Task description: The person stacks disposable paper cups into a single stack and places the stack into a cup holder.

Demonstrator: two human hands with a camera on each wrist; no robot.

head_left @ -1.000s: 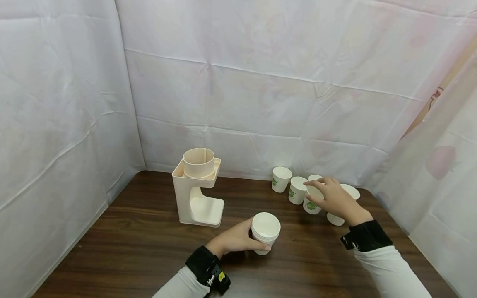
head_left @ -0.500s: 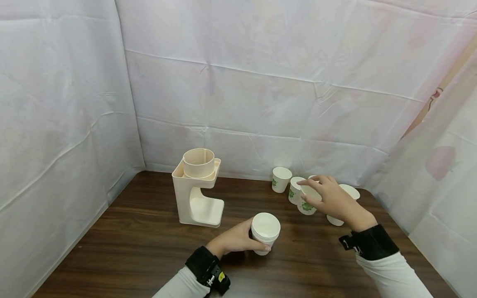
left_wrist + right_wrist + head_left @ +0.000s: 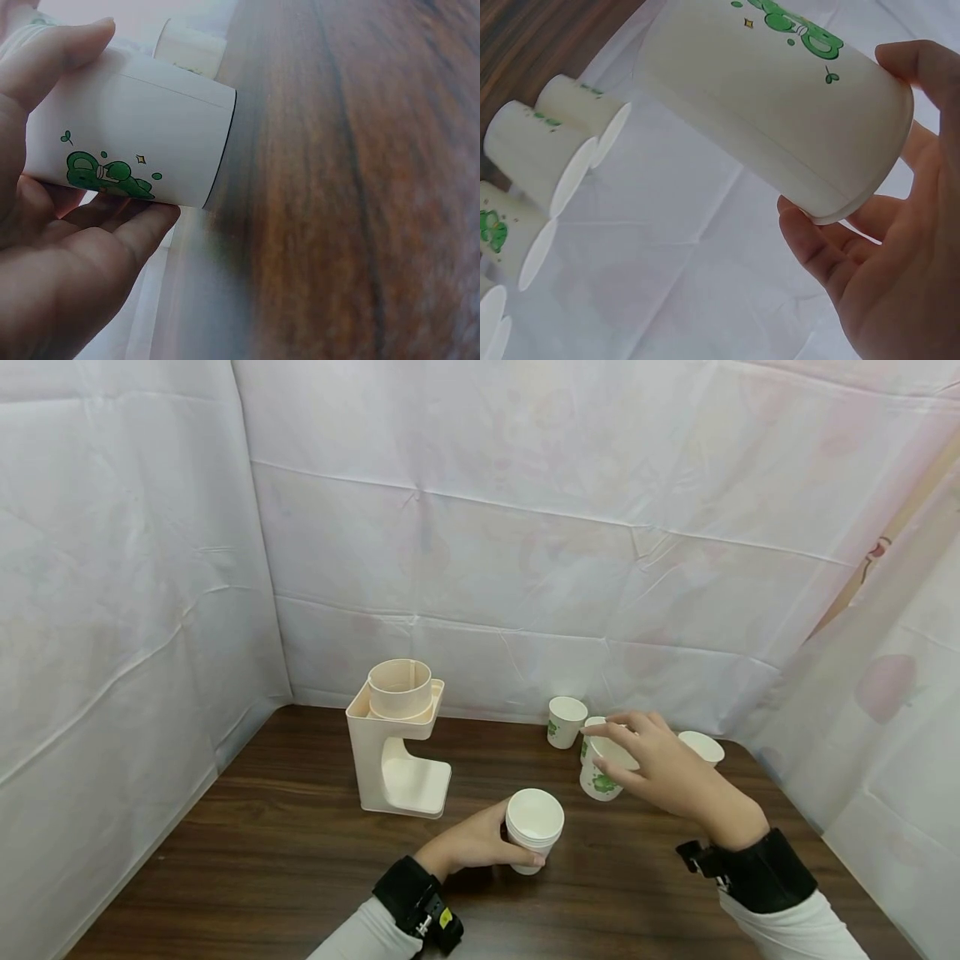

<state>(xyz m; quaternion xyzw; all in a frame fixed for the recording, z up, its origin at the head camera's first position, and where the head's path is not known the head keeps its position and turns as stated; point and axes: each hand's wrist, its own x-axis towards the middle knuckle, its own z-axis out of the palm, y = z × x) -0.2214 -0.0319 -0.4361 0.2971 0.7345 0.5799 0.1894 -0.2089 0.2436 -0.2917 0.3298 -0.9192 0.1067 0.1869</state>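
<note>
In the head view my left hand grips a small stack of nested white paper cups at the table's front middle. The left wrist view shows the thumb on one side of the stacked cups and fingers beneath, with a green cartoon print visible. My right hand pinches another paper cup near its rim, to the right of the stack. Seen in the right wrist view, that held cup has its rim between thumb and fingers, apart from the other cups.
Several more paper cups stand at the back right, among them one paper cup by the cloth and another paper cup behind my right hand. A cream plastic stand with a round holder on top sits left. White cloth encloses the table.
My right hand has drawn its cup leftward and toward the front, away from the group at the back right. The left hand and its stack have stayed in place.
</note>
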